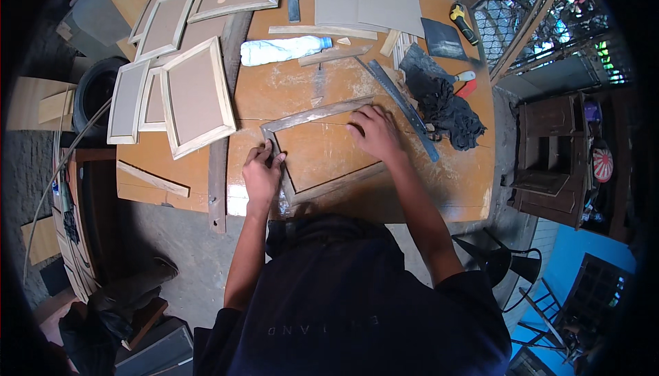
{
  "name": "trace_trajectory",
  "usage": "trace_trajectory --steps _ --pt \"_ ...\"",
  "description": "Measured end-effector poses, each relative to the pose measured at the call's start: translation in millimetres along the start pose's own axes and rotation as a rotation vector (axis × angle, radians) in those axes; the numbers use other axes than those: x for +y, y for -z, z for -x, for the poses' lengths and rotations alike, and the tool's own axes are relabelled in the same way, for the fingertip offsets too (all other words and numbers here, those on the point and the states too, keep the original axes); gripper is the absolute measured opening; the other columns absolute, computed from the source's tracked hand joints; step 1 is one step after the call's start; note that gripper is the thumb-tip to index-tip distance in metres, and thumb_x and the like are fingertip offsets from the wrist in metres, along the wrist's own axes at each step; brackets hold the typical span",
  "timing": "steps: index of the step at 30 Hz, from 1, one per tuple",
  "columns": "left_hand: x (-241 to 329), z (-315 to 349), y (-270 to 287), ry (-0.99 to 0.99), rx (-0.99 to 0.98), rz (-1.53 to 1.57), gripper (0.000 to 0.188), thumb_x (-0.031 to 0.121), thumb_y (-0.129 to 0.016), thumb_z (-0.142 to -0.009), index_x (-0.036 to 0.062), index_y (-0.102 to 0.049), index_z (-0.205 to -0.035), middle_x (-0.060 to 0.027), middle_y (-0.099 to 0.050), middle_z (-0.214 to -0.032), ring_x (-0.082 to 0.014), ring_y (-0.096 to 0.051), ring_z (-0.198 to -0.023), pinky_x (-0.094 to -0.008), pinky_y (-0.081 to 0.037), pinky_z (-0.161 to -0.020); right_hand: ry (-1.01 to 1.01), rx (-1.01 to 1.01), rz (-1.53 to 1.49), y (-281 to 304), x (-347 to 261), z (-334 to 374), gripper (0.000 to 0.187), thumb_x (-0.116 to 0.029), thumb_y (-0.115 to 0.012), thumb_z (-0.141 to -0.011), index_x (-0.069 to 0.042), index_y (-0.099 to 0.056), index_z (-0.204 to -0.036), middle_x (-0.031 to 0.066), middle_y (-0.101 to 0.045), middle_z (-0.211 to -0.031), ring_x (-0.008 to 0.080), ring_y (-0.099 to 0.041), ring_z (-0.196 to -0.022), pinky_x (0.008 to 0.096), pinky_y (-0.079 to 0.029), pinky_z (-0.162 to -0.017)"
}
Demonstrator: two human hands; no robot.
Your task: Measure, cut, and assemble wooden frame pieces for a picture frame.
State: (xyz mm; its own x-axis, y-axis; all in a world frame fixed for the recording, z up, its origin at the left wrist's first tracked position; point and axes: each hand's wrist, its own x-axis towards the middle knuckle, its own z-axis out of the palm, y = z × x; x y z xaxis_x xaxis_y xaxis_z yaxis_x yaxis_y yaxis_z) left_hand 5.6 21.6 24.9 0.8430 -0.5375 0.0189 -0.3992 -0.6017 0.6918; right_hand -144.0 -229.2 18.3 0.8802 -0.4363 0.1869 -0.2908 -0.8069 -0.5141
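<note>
A bare rectangular wooden frame (pixel 319 113), greyish brown, lies flat on the orange-brown worktable (pixel 302 153) in front of me. My left hand (pixel 262 170) is closed on its left side, with thumb and fingers pinched about the strip. Over the far right corner, my right hand (pixel 375 130) has its fingers curled on the end of the far rail, the thumb on the inner side. That hand and forearm hide the frame's right side. Just right of my right hand lies a dark metal ruler (pixel 401 108).
Several light wooden frames with brown backing (pixel 199 94) stack at the left. Beyond my hands lie a plastic bottle (pixel 281 50), wood strips (pixel 322 31) and grey board (pixel 367 2). Black cloth (pixel 449 111), a putty knife (pixel 465 84) and a yellow-black tool (pixel 463 22) lie right.
</note>
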Motion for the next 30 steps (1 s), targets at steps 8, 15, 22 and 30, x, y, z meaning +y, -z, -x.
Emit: trace_trajectory --steps 8,15,22,30 --pt "-0.7 -0.9 0.8 0.035 -0.031 0.007 0.046 0.014 -0.082 -0.078 -0.0032 -0.069 -0.119 -0.0201 -0.068 -0.106 -0.0335 -0.068 -0.095 -0.0394 -0.053 -0.085 -0.024 -0.018 0.08 -4.4 2.9 -5.0 0.023 -0.023 -0.068 -0.088 -0.01 -0.066 -0.107 0.0066 -0.061 -0.113 0.03 -0.055 -0.111 0.0494 -0.044 -0.091" --pt "-1.9 0.1 -1.2 -0.005 -0.009 0.002 0.046 0.013 -0.082 -0.078 -0.0033 -0.069 -0.119 -0.0189 -0.067 -0.103 -0.0316 -0.067 -0.089 -0.0383 -0.054 -0.083 -0.023 -0.006 0.062 -4.6 3.0 -6.5 0.025 -0.022 -0.068 -0.088 -0.01 -0.066 -0.109 0.0071 -0.06 -0.113 0.0302 -0.055 -0.111 0.0491 -0.044 -0.091" --pt "0.2 0.4 0.1 -0.011 -0.002 0.009 0.046 0.013 -0.082 -0.078 -0.0033 -0.069 -0.119 -0.0172 -0.066 -0.098 -0.03 -0.066 -0.083 -0.0378 -0.053 -0.078 -0.019 0.0 0.098 -7.2 1.1 -5.7 0.028 -0.022 -0.069 -0.087 -0.01 -0.064 -0.112 0.0072 -0.058 -0.113 0.0303 -0.054 -0.11 0.0495 -0.045 -0.089" --pt "-1.3 0.1 -0.5 -0.009 -0.009 0.008 0.046 0.013 -0.082 -0.078 -0.0034 -0.069 -0.119 -0.0172 -0.066 -0.098 -0.0299 -0.066 -0.083 -0.0381 -0.053 -0.078 -0.039 -0.013 0.094 -7.9 0.5 -5.9 0.029 -0.022 -0.068 -0.087 -0.01 -0.064 -0.113 0.0077 -0.057 -0.113 0.0305 -0.054 -0.109 0.0495 -0.044 -0.09"
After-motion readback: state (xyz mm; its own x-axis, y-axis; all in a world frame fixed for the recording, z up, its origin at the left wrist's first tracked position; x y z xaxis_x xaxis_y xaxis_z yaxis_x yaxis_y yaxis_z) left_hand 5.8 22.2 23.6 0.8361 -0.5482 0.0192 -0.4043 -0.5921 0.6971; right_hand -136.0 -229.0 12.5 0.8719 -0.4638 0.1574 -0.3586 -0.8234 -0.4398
